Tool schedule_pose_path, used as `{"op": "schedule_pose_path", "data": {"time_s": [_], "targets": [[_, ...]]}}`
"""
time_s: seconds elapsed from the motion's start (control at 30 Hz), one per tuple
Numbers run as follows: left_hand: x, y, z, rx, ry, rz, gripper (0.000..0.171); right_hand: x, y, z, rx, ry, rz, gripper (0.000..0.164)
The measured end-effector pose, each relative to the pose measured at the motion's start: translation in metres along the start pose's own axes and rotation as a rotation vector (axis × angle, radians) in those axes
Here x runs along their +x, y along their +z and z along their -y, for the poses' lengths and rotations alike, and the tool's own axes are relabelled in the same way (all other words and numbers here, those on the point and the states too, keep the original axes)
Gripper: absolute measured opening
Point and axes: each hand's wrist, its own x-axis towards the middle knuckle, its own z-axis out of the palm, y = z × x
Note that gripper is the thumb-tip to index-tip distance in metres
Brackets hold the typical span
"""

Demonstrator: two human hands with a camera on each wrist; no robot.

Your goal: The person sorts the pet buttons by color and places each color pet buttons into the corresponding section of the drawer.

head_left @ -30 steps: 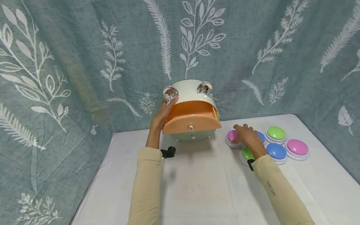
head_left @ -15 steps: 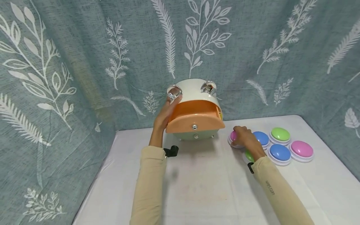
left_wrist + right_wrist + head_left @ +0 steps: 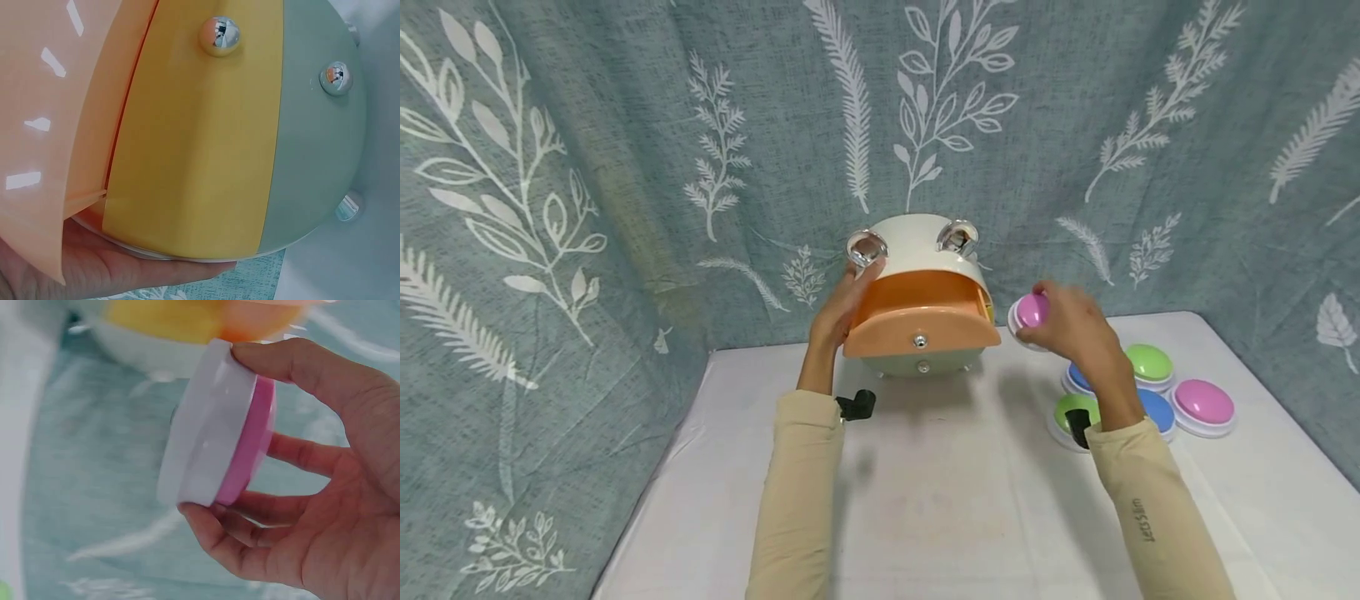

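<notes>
A small frog-like drawer cabinet (image 3: 910, 242) with a white top and shiny round eyes stands at the back of the table. Its orange top drawer (image 3: 925, 325) is pulled out, while the yellow drawer (image 3: 194, 137) and green drawer (image 3: 315, 137) below are closed. My left hand (image 3: 842, 304) lies against the cabinet's left side, one finger straight along it in the left wrist view. To the right, my right hand (image 3: 1078, 329) grips a pink push button (image 3: 215, 431) with a white round base, thumb and fingers on its rim. It is tilted and raised off the table.
Several more round push buttons sit at the right: a green button (image 3: 1075, 411), a blue button (image 3: 1156, 410), another green button (image 3: 1148, 363) and a pink button (image 3: 1204, 402). A leaf-patterned curtain (image 3: 760, 167) hangs behind the white table (image 3: 940, 500).
My right hand has lifted the pink push button from the table, raising it beside the cabinet. My left hand stays at the cabinet's side.
</notes>
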Motion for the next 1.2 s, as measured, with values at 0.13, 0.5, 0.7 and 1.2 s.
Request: {"op": "schedule_pose_path", "data": {"time_s": [0.13, 0.5, 0.7, 1.2], "targets": [[0.001, -0.001, 0.001, 0.003, 0.003, 0.007, 0.103, -0.007, -0.019, 0.023, 0.021, -0.08, -0.118, 0.065], [0.002, 0.002, 0.002, -0.044, 0.038, 0.013, 0.095, 0.009, -0.019, 0.093, 0.22, -0.294, -0.167, 0.043], [0.002, 0.001, 0.0, 0.008, 0.028, -0.004, 0.094, 0.024, -0.008, 0.122, 0.173, -0.306, -0.069, 0.047], [0.001, -0.003, 0.001, 0.003, 0.026, 0.045, 0.092, 0.056, 0.027, 0.155, 0.041, -0.226, 0.085, 0.035]]}}
